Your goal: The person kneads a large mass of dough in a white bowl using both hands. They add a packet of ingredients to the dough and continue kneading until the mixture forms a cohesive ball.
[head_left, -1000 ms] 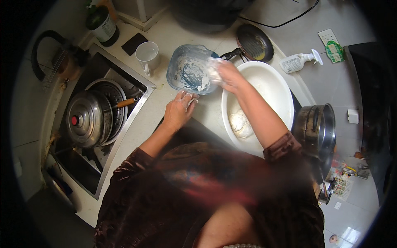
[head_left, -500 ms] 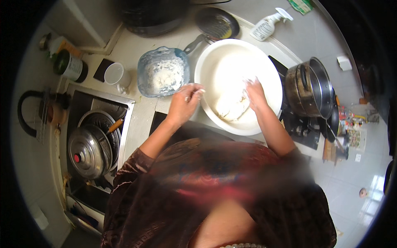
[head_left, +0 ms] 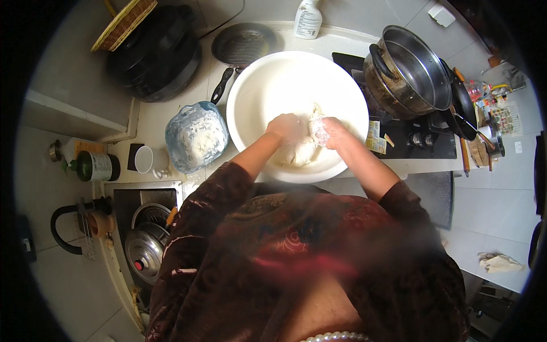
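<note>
A large white bowl [head_left: 268, 85] stands on the counter in front of me with a lump of pale dough [head_left: 301, 149] in its near part. My left hand [head_left: 288, 128] presses down on the dough, fingers closed over it. My right hand [head_left: 331, 132], dusted with flour, grips the dough from the right side. Both hands touch each other over the lump. To the left of the bowl a clear glass dish [head_left: 195, 137] holds flour.
A steel pot [head_left: 411, 71] sits on a black cooktop [head_left: 424, 139] right of the bowl. Behind are a dark frying pan [head_left: 242, 45], a black cooker [head_left: 154, 57] and a spray bottle [head_left: 308, 18]. At left stand a white cup [head_left: 145, 159], a green jar [head_left: 94, 166], a kettle [head_left: 80, 225] and a lidded pan [head_left: 145, 251].
My left hand moved from the bowl's rim into the bowl onto the dough. The glass dish, held tilted over the bowl a second ago, now rests on the counter.
</note>
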Action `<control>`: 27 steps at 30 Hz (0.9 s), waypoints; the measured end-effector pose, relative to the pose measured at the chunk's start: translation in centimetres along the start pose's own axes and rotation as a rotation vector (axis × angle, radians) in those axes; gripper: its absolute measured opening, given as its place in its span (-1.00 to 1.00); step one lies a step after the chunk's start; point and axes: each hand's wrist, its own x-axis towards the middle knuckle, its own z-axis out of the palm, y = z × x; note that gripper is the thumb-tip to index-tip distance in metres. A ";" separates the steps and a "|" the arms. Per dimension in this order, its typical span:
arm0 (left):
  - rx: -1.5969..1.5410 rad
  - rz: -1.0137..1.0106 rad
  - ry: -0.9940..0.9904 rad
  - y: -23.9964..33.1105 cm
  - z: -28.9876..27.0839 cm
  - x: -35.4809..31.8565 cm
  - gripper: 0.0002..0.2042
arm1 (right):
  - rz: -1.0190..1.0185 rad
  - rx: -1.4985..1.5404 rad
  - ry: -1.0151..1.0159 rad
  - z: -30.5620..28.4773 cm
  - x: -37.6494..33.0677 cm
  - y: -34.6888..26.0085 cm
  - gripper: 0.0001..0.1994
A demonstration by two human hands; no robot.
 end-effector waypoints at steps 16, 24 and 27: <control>0.182 -0.162 -0.245 0.8 1.3 5.9 -0.69 | 0.025 -0.199 0.121 1.7 4.5 0.4 -0.96; 0.181 -0.164 -0.208 0.1 2.0 7.7 -0.74 | -0.002 -0.287 0.131 2.2 4.9 -0.6 -0.96; 0.175 -0.161 -0.164 -0.2 2.4 7.9 -0.76 | 0.000 -0.305 0.117 2.1 5.0 -1.1 -0.95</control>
